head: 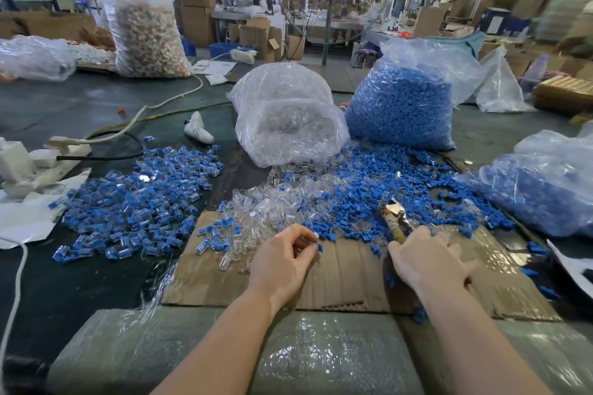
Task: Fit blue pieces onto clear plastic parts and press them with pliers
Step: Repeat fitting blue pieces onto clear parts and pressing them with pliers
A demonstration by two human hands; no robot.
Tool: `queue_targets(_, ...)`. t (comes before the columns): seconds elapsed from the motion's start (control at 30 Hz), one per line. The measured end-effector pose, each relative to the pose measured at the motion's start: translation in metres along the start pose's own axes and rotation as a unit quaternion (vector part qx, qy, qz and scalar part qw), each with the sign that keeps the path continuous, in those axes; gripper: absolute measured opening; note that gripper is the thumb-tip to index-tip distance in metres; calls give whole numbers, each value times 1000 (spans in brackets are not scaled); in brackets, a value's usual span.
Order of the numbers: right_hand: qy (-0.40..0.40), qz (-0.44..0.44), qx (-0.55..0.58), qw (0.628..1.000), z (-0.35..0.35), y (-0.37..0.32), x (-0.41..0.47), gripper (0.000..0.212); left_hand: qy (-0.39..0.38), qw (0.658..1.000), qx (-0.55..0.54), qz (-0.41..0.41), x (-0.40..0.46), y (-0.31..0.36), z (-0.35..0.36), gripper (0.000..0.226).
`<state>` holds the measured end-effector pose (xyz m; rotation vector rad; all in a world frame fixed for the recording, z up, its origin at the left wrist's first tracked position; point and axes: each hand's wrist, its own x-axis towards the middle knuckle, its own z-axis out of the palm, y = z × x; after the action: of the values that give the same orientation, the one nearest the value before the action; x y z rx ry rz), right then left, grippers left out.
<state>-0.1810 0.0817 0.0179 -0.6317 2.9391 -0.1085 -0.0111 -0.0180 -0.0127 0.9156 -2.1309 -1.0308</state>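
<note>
Pinching a small blue piece at its fingertips, the left hand hangs over a flat sheet of cardboard near the middle of the view. A clear bit seems to sit with the blue piece, but it is too small to be sure. The right hand, at about 4 o'clock from the middle, curls round the handles of the pliers. The shiny nose of the pliers points up toward 11 o'clock, into a heap of loose blue pieces.

Just left of that heap lies a pile of clear plastic parts. Farther out at 9 o'clock sits a big spread of clear parts with blue pieces in them. At 12 o'clock a clear bag of clear parts lies open on its side, and beside it, at 1 o'clock, stands a bag of blue pieces. Another bag of blue pieces rests at 3 o'clock. All of it lies on a dark green tabletop. A white power strip sits at 9 o'clock.
</note>
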Motion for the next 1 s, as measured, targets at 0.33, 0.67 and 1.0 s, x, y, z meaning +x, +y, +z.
queue_targets(0.33,83,-159,89,980,-15,0,-21,26,3,1000,-27,-9,3,2,0,18)
queue_targets(0.67,-147,-267,254,918,-26,-22,-50,27,44,958,-251,-131,21,17,-8,10)
queue_targets(1.0,-284,-278,305,865,-31,-15,-54,12,78,933,-286,-205,28,16,-12,11)
